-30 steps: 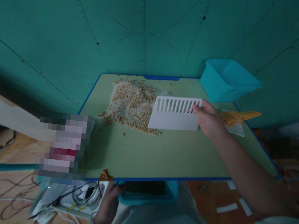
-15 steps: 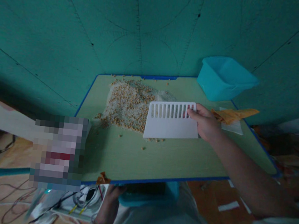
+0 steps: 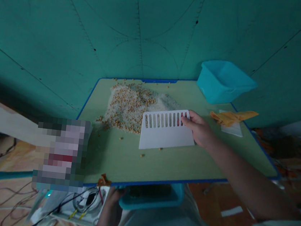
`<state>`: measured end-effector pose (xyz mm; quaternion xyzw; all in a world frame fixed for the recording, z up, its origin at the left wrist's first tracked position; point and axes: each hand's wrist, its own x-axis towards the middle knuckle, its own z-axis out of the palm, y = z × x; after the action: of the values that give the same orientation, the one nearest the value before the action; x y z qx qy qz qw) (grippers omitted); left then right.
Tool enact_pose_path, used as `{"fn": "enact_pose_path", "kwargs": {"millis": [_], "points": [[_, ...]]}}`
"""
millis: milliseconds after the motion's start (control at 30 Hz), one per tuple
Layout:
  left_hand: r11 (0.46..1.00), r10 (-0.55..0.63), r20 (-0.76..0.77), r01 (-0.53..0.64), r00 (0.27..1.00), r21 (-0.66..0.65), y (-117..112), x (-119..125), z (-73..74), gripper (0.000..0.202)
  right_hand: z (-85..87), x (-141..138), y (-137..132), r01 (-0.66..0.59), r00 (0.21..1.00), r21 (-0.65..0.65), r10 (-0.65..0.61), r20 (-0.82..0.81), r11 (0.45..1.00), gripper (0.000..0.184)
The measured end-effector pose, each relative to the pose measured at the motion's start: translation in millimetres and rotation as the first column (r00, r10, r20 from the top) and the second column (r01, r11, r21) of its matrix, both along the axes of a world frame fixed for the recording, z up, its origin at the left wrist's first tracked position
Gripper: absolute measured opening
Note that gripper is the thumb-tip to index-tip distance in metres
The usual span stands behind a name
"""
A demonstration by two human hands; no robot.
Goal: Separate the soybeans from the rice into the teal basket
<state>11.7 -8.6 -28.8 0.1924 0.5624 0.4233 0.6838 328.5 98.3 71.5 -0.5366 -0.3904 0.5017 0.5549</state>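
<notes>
My right hand (image 3: 200, 127) grips the right end of a white plastic scraper (image 3: 167, 140) with a row of slots along its top. The scraper stands tilted at the right front edge of a spread of yellow beans (image 3: 130, 98) mixed with pale grains (image 3: 134, 113). Several loose beans lie in front of it. Below the table's front edge, my left hand (image 3: 113, 199) is closed at the left rim of a teal basin (image 3: 153, 206), held against my body; its fingers are partly hidden. The basin's inside is dark.
A second teal basin (image 3: 224, 81) stands at the table's back right. An orange cloth (image 3: 233, 118) lies on a clear plastic bag (image 3: 232, 129) nearby. The blue-edged table (image 3: 123, 160) meets a green wall (image 3: 165, 27). Cables and a white box (image 3: 82, 205) are on the floor at left.
My right hand has drawn the scraper toward me and slightly left. The basin below the table edge shows a little more to the right. My left hand stays at its rim.
</notes>
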Motion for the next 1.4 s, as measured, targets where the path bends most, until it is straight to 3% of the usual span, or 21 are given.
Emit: {"fn": "enact_pose_path", "kwargs": {"millis": [300,700,1000,1133,1267,1400], "points": [[0.998,-0.066,0.101,0.065,0.993,0.006,1.1,6.7,11.0,0.036,2.7,-6.4,-5.4,-0.060,0.998,-0.042,0.060,-0.014,0.997,0.026],[0.998,-0.051,0.073,0.048,0.996,0.047,0.5,10.2,12.5,0.043,6.4,-7.1,-11.6,-0.198,0.973,0.014,0.195,0.122,0.980,0.026],[0.999,-0.034,0.069,0.032,0.997,0.029,0.6,11.1,17.0,0.036,13.7,-7.3,-21.5,-0.372,0.920,-0.124,0.383,0.081,0.920,0.027],[1.000,-0.003,0.066,0.001,0.998,0.023,0.9,13.8,16.9,0.023,16.4,-6.2,-23.2,-0.384,0.915,-0.133,0.396,0.076,0.913,0.028],[0.999,-0.008,0.095,0.004,0.995,0.039,1.0,16.5,19.7,0.025,15.1,-4.9,-23.4,-0.385,0.917,-0.132,0.395,0.061,0.914,0.029],[0.997,0.002,0.088,-0.009,0.996,0.082,0.4,16.2,18.0,0.025,10.3,-2.8,-17.8,-0.249,0.968,-0.015,0.249,0.032,0.968,0.029]]}}
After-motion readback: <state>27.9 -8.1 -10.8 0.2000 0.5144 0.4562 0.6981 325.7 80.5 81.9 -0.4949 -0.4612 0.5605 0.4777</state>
